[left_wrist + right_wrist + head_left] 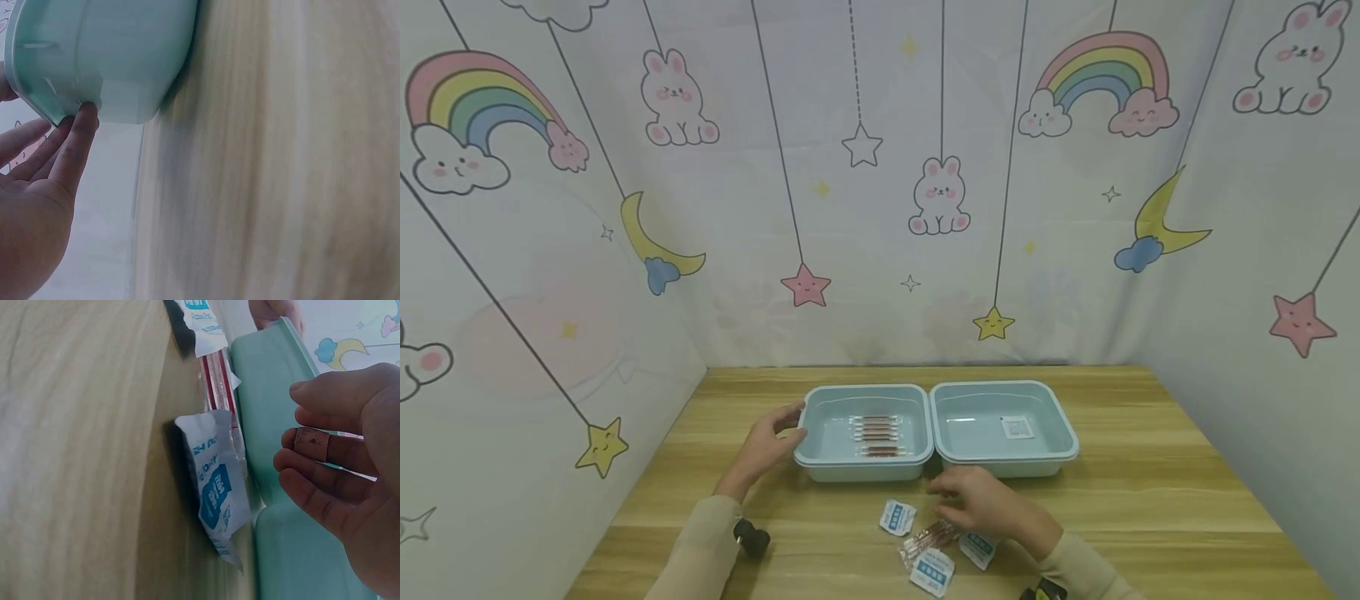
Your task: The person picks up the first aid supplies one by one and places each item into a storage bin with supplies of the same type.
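Observation:
My left hand (pixel 767 446) is at the left end of a pale blue plastic tray (pixel 863 471), its fingertips (pixel 87 115) against the outer wall below the rim and another finger above the rim. In that tray lie several clear-wrapped swabs (pixel 877 429) with reddish-brown sticks. My right hand (pixel 981 500) hovers in front of the trays with loosely bent fingers and holds nothing. One finger wears a bandage (pixel 311 444). Beneath it are wrapped swabs (pixel 917 546) and three white-and-blue sachets, one left (pixel 897 517), one in front (pixel 932 572) and one partly under the hand (pixel 219 487).
A second pale blue tray (pixel 1007 468) stands beside the first on the right, with a small white sachet (pixel 1017 427) inside. Both rest on a wood-grain table (pixel 1165 500). A patterned cloth backdrop (pixel 865 217) closes off the back and sides.

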A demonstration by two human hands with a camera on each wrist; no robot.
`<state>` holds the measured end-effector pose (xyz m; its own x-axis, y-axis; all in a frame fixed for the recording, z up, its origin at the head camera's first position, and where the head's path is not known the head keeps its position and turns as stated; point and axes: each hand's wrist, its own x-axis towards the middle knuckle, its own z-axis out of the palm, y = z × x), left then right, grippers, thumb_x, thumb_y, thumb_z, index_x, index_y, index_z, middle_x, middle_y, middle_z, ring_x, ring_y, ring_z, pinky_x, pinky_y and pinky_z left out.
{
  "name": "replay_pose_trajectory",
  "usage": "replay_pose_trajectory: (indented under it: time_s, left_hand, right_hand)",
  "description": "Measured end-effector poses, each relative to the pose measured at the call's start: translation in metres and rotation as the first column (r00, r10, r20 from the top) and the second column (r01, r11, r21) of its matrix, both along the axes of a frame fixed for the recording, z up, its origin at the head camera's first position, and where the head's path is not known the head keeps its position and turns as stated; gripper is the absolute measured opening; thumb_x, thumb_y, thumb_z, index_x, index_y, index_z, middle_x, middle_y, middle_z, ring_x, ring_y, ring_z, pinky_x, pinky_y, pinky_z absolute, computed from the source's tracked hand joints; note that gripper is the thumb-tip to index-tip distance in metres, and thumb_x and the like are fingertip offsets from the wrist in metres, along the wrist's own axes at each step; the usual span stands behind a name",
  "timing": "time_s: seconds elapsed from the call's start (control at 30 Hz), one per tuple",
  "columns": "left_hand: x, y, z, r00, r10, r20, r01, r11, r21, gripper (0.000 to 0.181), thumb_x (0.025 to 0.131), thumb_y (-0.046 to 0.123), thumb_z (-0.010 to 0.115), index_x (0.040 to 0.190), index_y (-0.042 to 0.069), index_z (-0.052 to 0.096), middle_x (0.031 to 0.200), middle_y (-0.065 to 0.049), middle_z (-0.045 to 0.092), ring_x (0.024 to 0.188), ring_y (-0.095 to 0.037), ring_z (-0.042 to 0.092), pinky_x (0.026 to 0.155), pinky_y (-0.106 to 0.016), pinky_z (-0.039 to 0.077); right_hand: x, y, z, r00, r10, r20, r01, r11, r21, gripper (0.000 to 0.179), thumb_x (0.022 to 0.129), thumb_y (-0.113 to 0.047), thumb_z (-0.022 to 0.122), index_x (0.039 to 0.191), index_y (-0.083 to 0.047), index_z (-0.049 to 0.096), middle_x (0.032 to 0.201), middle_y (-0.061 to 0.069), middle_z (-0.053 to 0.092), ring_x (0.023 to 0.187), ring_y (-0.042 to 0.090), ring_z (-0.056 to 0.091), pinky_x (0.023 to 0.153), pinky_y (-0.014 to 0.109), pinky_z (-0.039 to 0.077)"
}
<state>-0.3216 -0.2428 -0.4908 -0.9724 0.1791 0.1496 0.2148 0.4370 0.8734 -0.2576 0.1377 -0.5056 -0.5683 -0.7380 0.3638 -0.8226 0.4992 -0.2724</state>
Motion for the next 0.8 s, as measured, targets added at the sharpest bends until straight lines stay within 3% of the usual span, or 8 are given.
replay_pose_trajectory:
  time_s: [0.13, 0.23, 0.47, 0.8]
  left_hand:
    - [0.01, 0.004, 0.015, 1.0, -0.002, 0.011, 0.002, 1.0, -0.023, 0.057, 0.093, 0.012, 0.064, 0.142, -0.005, 0.043, 0.134, -0.028, 0.055, 0.123, -0.042, 0.054, 0.102, -0.051, 0.047]
    - [0.012, 0.004, 0.019, 1.0, 0.001, 0.018, -0.001, 0.999, -0.034, 0.057, 0.093, 0.012, 0.065, 0.142, -0.004, 0.043, 0.134, -0.027, 0.055, 0.124, -0.041, 0.054, 0.102, -0.051, 0.047]
    - [-0.012, -0.006, -0.015, 1.0, 0.018, 0.003, -0.018, 1.0, 0.002, 0.054, 0.092, 0.011, 0.066, 0.142, 0.002, 0.047, 0.133, -0.021, 0.057, 0.123, -0.038, 0.055, 0.102, -0.051, 0.047]
    - [-0.013, -0.006, -0.016, 1.0, 0.023, 0.011, -0.023, 1.0, -0.001, 0.055, 0.092, 0.012, 0.066, 0.142, 0.003, 0.047, 0.135, -0.02, 0.056, 0.125, -0.038, 0.054, 0.102, -0.05, 0.047]
  right_hand:
    - [0.0, 0.0, -0.002, 1.0, -0.013, 0.024, 0.012, 0.999, 0.048, 0.027, 0.085, -0.017, 0.072, 0.11, -0.007, 0.07, 0.103, 0.0, 0.071, 0.094, 0.014, 0.066, 0.085, 0.031, 0.055]
    - [0.001, 0.0, -0.001, 0.997, -0.027, 0.072, 0.021, 0.996, 0.087, 0.027, 0.085, -0.018, 0.071, 0.11, -0.007, 0.069, 0.105, 0.001, 0.071, 0.096, 0.014, 0.065, 0.086, 0.032, 0.054]
    - [0.001, 0.001, -0.004, 0.993, -0.04, 0.108, 0.027, 0.992, 0.12, 0.028, 0.085, -0.023, 0.072, 0.11, -0.008, 0.07, 0.105, 0.002, 0.071, 0.096, 0.014, 0.065, 0.087, 0.032, 0.054]
    - [-0.001, 0.004, -0.011, 0.993, -0.056, 0.102, 0.04, 0.987, 0.154, 0.022, 0.083, -0.024, 0.072, 0.102, -0.013, 0.072, 0.095, -0.004, 0.069, 0.087, 0.009, 0.063, 0.08, 0.028, 0.053]
